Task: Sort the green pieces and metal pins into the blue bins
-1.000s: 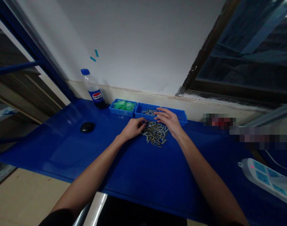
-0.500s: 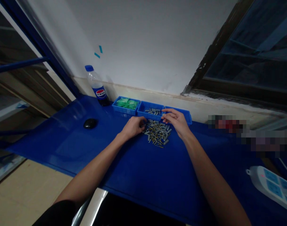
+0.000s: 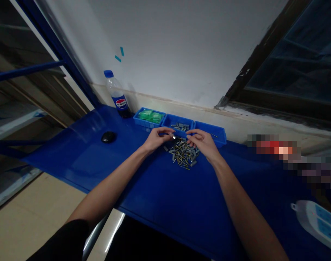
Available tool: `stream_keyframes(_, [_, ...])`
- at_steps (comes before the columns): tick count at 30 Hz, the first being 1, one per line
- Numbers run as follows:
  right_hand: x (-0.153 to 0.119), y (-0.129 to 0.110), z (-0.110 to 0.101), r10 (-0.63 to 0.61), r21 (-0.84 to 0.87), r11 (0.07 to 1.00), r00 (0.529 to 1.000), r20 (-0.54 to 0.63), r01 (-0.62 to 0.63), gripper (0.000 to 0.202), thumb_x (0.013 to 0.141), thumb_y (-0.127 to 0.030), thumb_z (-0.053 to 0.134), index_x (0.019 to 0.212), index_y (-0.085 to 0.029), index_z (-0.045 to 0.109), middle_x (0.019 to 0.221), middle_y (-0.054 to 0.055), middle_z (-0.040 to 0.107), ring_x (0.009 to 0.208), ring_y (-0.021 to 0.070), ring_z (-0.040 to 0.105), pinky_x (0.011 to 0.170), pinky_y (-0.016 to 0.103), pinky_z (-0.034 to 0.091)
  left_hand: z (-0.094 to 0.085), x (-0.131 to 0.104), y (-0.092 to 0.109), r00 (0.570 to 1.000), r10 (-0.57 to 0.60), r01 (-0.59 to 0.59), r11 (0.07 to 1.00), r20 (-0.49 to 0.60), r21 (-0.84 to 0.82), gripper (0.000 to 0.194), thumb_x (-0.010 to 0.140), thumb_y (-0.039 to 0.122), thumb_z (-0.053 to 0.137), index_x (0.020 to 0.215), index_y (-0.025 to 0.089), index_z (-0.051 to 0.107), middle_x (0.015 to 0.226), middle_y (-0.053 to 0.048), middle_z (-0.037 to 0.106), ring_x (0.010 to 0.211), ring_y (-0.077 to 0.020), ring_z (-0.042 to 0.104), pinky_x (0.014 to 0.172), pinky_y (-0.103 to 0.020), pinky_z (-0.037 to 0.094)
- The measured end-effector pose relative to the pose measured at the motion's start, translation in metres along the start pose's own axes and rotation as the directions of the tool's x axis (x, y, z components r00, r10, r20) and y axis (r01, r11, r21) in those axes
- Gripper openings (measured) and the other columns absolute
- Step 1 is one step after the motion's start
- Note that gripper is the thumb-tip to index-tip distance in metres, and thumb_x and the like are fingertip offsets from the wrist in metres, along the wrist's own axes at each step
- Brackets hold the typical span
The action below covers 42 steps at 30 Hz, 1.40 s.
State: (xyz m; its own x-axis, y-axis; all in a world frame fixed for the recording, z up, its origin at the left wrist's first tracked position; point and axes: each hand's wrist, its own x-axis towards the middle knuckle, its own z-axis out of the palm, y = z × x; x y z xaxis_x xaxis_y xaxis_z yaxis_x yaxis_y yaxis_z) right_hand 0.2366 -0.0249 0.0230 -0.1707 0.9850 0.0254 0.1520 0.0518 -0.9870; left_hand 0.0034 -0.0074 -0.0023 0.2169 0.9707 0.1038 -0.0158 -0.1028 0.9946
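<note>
Above the near side of the blue boxes, my left hand (image 3: pixel 156 140) pinches a small shiny metal piece (image 3: pixel 174 137) between thumb and fingertips. A short gap away, my right hand (image 3: pixel 205 144) is closed in a pinch; whatever its fingertips hold is too small to make out. Below both hands lies a loose pile of grey plugs and thin brass-coloured screws (image 3: pixel 183 155). More grey plugs (image 3: pixel 181 126) sit in the middle blue box (image 3: pixel 166 120). Behind my right hand stands the right blue box (image 3: pixel 221 137), with a thin screw (image 3: pixel 214 135) inside.
Green packets (image 3: pixel 151 116) fill the left blue box (image 3: pixel 143 123). A cola bottle (image 3: pixel 119 98) stands against the wall, with a black mouse (image 3: pixel 108 136) nearer on the blue table (image 3: pixel 160 188). A white power strip (image 3: pixel 314 221) lies at the right edge.
My left hand has lifted from the pile's left edge and now shows the shiny piece. Both hands are closer together. The view has shifted slightly.
</note>
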Motion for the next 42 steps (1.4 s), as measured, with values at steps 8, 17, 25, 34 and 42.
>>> stream_keyframes(8, [-0.003,-0.004,0.017,0.042,0.133,0.989,0.992,0.12,-0.058,0.038,0.075,-0.04,0.083,0.108,-0.023,0.073,0.087,0.007,0.079,0.077,0.0204,0.072,0.07,0.034,0.055,0.005,-0.002,0.001,0.999,0.008,-0.001,0.988,0.046,-0.153,0.044,0.066,0.022,0.09,0.106,0.013,0.074,0.097,-0.006,0.073,0.079,-0.0134,0.071,0.084,-0.032,0.058])
stream_keyframes(17, [-0.002,0.004,0.021,0.005,0.168,0.985,0.993,0.114,-0.024,0.038,0.073,-0.042,0.086,0.104,-0.021,0.076,0.087,0.007,0.079,0.075,0.0191,0.072,0.072,0.033,0.055,0.016,-0.005,-0.001,0.996,0.03,-0.009,0.97,0.087,-0.241,0.048,0.064,0.016,0.09,0.108,0.012,0.072,0.089,-0.004,0.072,0.079,-0.0139,0.071,0.085,-0.033,0.058])
stream_keyframes(25, [0.001,0.01,0.025,0.021,0.219,0.975,0.996,0.082,-0.039,0.033,0.074,-0.037,0.086,0.1,-0.02,0.077,0.085,0.007,0.079,0.076,0.0175,0.071,0.076,0.032,0.053,0.012,-0.004,0.004,0.983,0.126,-0.118,0.991,0.136,-0.064,0.039,0.073,0.014,0.08,0.111,0.012,0.069,0.089,-0.004,0.071,0.081,-0.0135,0.068,0.089,-0.036,0.056])
stream_keyframes(34, [-0.001,0.007,0.021,0.01,0.212,0.977,0.999,0.042,-0.018,0.033,0.071,-0.036,0.088,0.098,-0.02,0.076,0.085,0.007,0.079,0.076,0.0191,0.071,0.076,0.036,0.055,0.001,-0.002,0.011,0.966,0.172,-0.195,0.975,0.194,0.109,0.03,0.078,0.018,0.074,0.107,0.012,0.07,0.092,-0.007,0.074,0.083,-0.0146,0.07,0.083,-0.031,0.058])
stream_keyframes(42, [-0.003,0.005,0.02,0.015,0.204,0.979,0.999,0.046,-0.024,0.035,0.069,-0.037,0.088,0.097,-0.019,0.077,0.083,0.007,0.079,0.078,0.0205,0.072,0.079,0.037,0.056,-0.011,-0.003,0.017,0.94,0.184,-0.301,0.843,0.286,0.447,0.022,0.086,0.025,0.063,0.102,0.013,0.071,0.078,-0.004,0.074,0.067,-0.0128,0.066,0.068,-0.024,0.051])
